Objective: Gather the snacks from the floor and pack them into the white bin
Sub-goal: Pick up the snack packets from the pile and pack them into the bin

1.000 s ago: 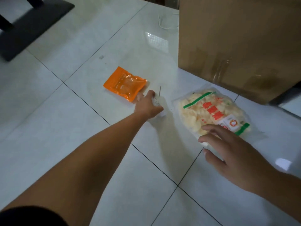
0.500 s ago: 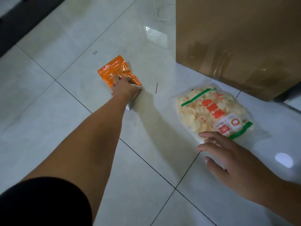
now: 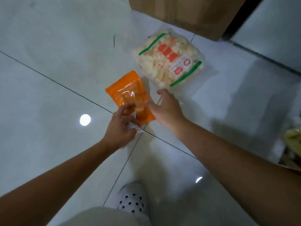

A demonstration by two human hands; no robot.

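My left hand (image 3: 120,128) pinches the lower part of an orange snack pouch (image 3: 130,93) and also holds a small white packet (image 3: 135,128) against its palm. The pouch is lifted above the floor tiles. Just to its right, my right hand (image 3: 164,108) is spread, with its fingertips at the near edge of a clear bag of pale chips (image 3: 169,62) with green stripes and red print. That bag lies flat on the floor. The white bin is not clearly in view.
A large cardboard box (image 3: 179,13) stands just beyond the chip bag. A thin dark stick (image 3: 114,40) lies on the white tiles. Something yellow-green (image 3: 293,141) shows at the right edge. My white perforated shoe (image 3: 132,198) is at the bottom.
My left hand took hold of the orange pouch and drew it back toward me, next to the chip bag. The camera now looks more steeply down. My right hand stays at the chip bag's near edge.
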